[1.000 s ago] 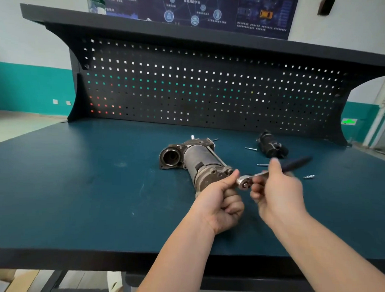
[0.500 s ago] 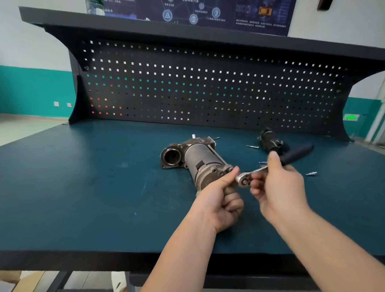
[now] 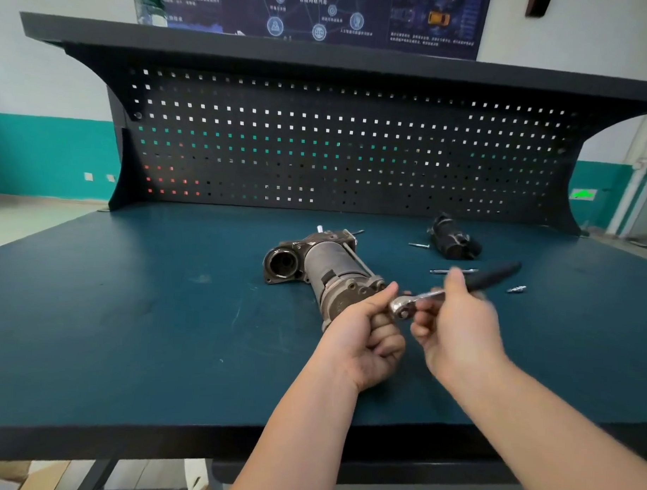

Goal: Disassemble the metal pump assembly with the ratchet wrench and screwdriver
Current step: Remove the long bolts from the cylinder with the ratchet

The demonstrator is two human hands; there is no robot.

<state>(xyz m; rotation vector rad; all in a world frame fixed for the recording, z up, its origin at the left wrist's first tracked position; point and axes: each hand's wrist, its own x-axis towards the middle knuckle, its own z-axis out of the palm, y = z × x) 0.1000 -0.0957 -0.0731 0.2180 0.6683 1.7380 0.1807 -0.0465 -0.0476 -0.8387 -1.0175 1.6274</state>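
My left hand (image 3: pixel 362 341) clenches the near end of the grey cylindrical metal pump assembly (image 3: pixel 324 270), which lies on the dark teal desk (image 3: pixel 129 311) with its long axis running far-left to near-right. My right hand (image 3: pixel 458 330) grasps the chrome ratchet wrench with black handle (image 3: pixel 456 286). Its head sits just right of the left grip, handle pointing far-right, so I judge the head must travel left onto the pump's near end.

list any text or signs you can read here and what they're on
Poster on the wall: white text and round icons, too small and blurred to read.
Green sign on the right wall: a lit mark, no legible words.
Pump, ratchet, black part, bench: no readable markings.
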